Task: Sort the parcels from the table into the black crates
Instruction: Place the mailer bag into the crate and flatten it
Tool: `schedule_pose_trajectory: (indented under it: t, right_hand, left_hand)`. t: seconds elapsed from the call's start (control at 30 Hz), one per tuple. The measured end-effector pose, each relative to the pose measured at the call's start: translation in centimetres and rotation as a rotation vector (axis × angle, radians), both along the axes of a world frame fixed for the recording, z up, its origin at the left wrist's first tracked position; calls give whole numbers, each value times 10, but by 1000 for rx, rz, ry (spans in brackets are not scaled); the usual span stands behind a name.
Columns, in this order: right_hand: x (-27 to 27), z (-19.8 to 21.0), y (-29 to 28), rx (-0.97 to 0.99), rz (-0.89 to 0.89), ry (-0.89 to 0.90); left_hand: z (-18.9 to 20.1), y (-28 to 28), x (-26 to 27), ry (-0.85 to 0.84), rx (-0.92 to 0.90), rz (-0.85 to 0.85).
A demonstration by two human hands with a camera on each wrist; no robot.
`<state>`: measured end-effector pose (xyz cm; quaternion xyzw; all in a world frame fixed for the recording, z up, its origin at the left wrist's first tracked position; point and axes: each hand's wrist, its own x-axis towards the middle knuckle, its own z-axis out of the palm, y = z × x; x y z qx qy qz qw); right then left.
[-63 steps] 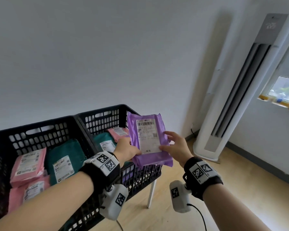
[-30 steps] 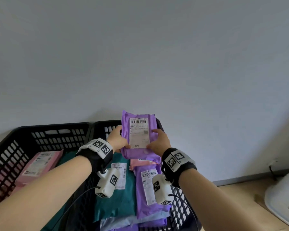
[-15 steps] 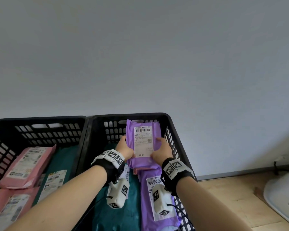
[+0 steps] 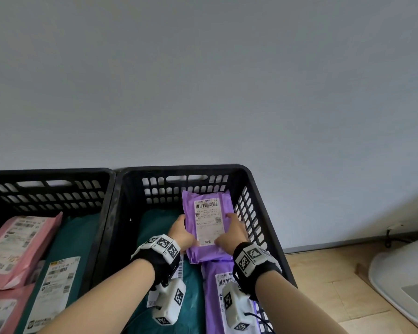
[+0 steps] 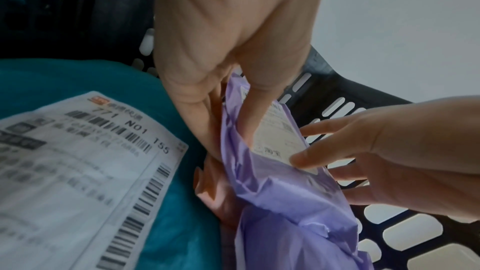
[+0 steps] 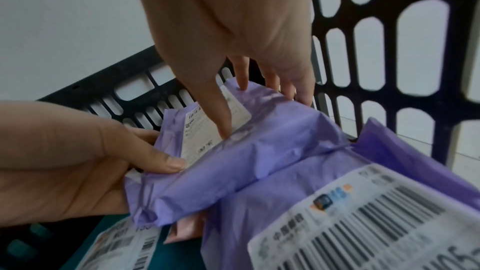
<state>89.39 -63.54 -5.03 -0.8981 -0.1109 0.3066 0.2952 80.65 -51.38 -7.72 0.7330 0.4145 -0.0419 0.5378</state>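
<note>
A purple parcel [image 4: 208, 222] with a white label sits low in the back right of the right black crate [image 4: 186, 169], over a pink parcel [image 6: 187, 231]. My left hand [image 4: 182, 233] pinches its left edge, thumb on top and fingers underneath. My right hand [image 4: 231, 233] grips its right edge, thumb on the label. In the left wrist view the purple parcel [image 5: 272, 182] is creased between both hands. A second purple parcel [image 4: 217, 280] and a teal parcel [image 4: 191, 297] lie nearer to me in the same crate.
The left black crate [image 4: 48, 171] holds pink parcels [image 4: 17, 247] and a teal parcel [image 4: 58, 285]. A grey wall stands close behind both crates. To the right lie wooden floor [image 4: 323, 273] and a white appliance base [image 4: 405, 285].
Both hands have carried the purple parcel from above the crate's rim down and forward into the right crate, keeping hold of it throughout.
</note>
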Motion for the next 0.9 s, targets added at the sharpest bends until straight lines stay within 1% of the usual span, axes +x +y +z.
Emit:
schedule_pose_trajectory:
  t: [0.17, 0.27, 0.33, 0.43, 0.47, 0.53, 0.6, 0.67, 0.77, 0.9]
  right_hand:
    - [-2, -8, -2, -34, -23, 2]
    - [-4, -10, -4, -61, -10, 6]
    - [-7, -10, -6, -91, 25, -28]
    - [-13, -11, -7, -119, 92, -82]
    - [-16, -11, -8, -127, 120, -80]
    - [-20, -12, -9, -145, 173, -78]
    - [-25, -11, -11, -181, 203, -71]
    - [-30, -13, -15, -228, 212, -68]
    - [-39, -19, -20, -297, 230, -72]
    - [-41, -30, -19, -340, 242, -31]
  left_hand:
    - [-12, -6, -1, -22, -23, 73]
    - [-17, -13, -3, -61, -4, 98]
    - [-16, -17, -5, -81, 58, 74]
    - [-11, -23, -9, -46, 327, -48]
    - [-9, -26, -11, -36, 413, -113]
    - [-8, -33, -15, -10, 504, -287]
    - [-9, -41, -20, 59, 532, -445]
    - [-12, -47, -23, 147, 543, -543]
    - [-12, -49, -24, 237, 524, -605]
    - [-15, -46, -21, 306, 486, -652]
